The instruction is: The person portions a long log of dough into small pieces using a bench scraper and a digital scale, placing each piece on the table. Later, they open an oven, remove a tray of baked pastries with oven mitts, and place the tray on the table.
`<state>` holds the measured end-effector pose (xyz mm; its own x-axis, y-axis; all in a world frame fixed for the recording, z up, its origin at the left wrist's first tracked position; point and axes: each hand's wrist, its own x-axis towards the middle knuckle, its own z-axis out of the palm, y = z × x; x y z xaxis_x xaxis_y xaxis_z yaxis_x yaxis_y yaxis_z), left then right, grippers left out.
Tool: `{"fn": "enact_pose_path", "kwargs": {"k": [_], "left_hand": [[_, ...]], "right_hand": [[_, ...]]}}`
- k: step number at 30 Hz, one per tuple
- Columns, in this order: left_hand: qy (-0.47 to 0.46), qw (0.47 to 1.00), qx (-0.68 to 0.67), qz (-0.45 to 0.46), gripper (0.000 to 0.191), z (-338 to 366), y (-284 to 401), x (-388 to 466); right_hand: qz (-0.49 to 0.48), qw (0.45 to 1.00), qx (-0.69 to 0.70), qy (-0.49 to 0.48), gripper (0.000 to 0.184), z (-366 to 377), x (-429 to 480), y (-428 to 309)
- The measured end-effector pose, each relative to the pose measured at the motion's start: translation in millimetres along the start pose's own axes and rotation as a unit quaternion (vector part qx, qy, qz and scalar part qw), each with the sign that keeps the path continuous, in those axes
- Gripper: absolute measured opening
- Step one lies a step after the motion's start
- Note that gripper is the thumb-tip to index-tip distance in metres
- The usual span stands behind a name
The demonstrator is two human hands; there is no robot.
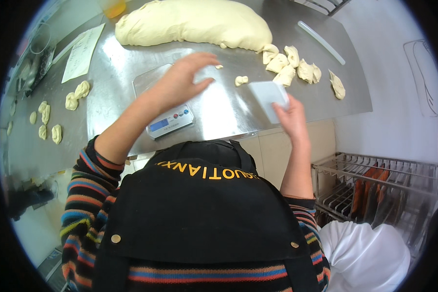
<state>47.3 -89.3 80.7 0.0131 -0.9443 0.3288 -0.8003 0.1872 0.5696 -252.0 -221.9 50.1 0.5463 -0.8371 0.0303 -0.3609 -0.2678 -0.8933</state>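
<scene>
A digital kitchen scale [171, 121] with a blue display lies on the stainless steel table, partly under my left forearm. My left hand [184, 80] hovers over the scale's right side, fingers spread, holding nothing. In my right hand [292, 115] is a pale flat dough scraper [268, 98], held over the table. A small dough bit [241, 80] lies left of the scraper. Beyond it, several cut dough pieces [277, 62] are clustered at the right end of a long, large dough mass [193, 23]. One separate dough piece [337, 84] lies farther right.
Several small dough portions [71, 101] lie at left, near a sheet of paper [83, 53] bearing writing. A translucent white rod [321, 42] rests at the table's far right. A wire rack [379, 175] and white fabric [365, 252] are at lower right. A container with orange contents [114, 9] stands behind.
</scene>
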Motion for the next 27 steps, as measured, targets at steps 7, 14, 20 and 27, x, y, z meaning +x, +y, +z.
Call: {"fn": "enact_pose_path", "kwargs": {"k": [7, 14, 20, 27], "left_hand": [[-0.089, 0.993, -0.017, 0.082, 0.059, 115, 54, 82], [-0.167, 0.908, 0.346, 0.165, 0.065, 227, 65, 183], [-0.181, 0.965, 0.188, 0.028, 0.029, 216, 85, 209], [0.268, 0.909, -0.269, -0.172, 0.022, 110, 82, 103]], "right_hand": [[-0.004, 0.974, 0.082, 0.210, 0.029, -114, 42, 53], [-0.006, 0.975, 0.133, 0.177, 0.034, -172, 57, 113], [0.017, 0.974, 0.128, 0.185, 0.037, -189, 64, 135], [0.032, 0.972, 0.185, 0.143, 0.038, -156, 82, 110]]}}
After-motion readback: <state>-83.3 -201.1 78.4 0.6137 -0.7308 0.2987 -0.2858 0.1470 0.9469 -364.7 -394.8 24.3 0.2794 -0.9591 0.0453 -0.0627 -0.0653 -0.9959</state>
